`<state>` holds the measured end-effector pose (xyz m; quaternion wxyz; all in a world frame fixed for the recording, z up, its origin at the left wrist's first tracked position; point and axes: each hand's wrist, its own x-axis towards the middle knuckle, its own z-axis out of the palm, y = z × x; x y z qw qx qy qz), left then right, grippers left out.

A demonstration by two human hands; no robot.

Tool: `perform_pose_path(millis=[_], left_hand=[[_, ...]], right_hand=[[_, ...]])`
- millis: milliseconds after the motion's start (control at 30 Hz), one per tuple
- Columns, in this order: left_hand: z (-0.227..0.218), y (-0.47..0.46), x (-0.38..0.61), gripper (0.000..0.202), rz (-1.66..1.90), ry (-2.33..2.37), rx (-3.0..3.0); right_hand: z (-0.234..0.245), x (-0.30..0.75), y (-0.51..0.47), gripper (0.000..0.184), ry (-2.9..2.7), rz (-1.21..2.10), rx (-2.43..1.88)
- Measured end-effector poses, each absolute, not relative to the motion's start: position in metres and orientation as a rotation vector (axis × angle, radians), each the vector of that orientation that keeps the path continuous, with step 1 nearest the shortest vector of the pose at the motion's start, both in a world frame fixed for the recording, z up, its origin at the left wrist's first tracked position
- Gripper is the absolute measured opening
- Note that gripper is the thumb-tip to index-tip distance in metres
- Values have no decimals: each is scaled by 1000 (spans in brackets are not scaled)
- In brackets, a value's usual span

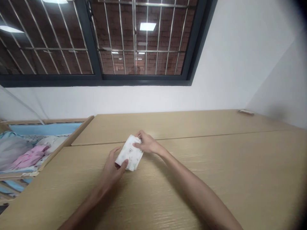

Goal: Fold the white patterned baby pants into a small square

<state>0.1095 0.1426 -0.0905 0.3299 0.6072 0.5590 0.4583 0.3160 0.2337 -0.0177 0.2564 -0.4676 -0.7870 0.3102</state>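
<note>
A small white folded cloth (130, 153) with a faint printed pattern is held between my two hands, tilted, above the wooden surface (203, 166). My left hand (115, 164) grips its lower left edge, thumb on the near face and fingers behind. At the upper right corner, my right hand (146, 142) pinches it between thumb and fingers. Whether the cloth touches the board beneath I cannot tell.
To the left stands a wooden crib (79, 131) with a pink cloth (31, 157) and other bedding inside. A barred window (144, 80) is set in the white wall behind. A small flat object (246, 112) lies at the far right.
</note>
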Motion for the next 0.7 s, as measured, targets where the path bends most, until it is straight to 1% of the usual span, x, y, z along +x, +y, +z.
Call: perform_pose_path(millis=[67, 133, 233, 267, 333, 433, 533, 600, 700], left_hand=[[-98, 138, 113, 74, 1074, 1465, 1710], [-103, 133, 117, 62, 930, 1515, 1894], [-107, 126, 119, 43, 665, 1675, 2102], [-107, 125, 119, 39, 589, 1717, 2146], [-108, 124, 118, 37, 494, 1783, 2211], [-108, 124, 117, 36, 500, 1856, 2404], [-103, 120, 121, 31, 614, 1922, 2690], [-99, 116, 125, 24, 711, 1876, 2826], [-99, 109, 133, 19, 824, 1578, 2887]], right_hand=[[-27, 319, 239, 35, -2213, 851, -1277], [-34, 322, 243, 30, -2301, 871, -1268], [-44, 322, 247, 30, -2381, 929, -1247], [-48, 321, 248, 30, -2393, 940, -1234], [-56, 318, 250, 30, -2408, 900, -1215], [-68, 313, 252, 30, -2429, 773, -1150], [-73, 314, 253, 36, -2458, 658, -1110], [-72, 317, 253, 45, -2466, 603, -1158], [-66, 324, 252, 65, -2474, 693, -1223]])
